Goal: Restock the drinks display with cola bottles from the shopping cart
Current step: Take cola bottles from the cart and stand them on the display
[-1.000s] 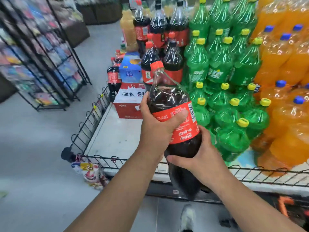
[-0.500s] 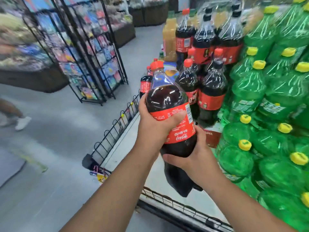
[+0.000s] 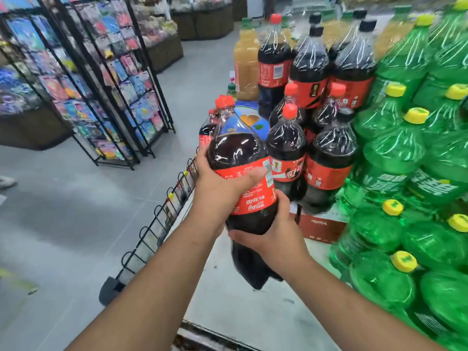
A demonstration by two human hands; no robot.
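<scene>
your left hand (image 3: pixel 217 188) is clamped round the cola bottle (image 3: pixel 240 148) at its label, and your right hand (image 3: pixel 276 234) grips lower down. you're holding it above the display shelf (image 3: pixel 253 312), near the stacked colas (image 3: pixel 326 158). it looks full, heavy and slick, so support its base.

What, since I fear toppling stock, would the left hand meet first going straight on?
Probably the small cola bottles just beyond the left hand, which grips the big cola bottle; depth is unclear, though.
</scene>
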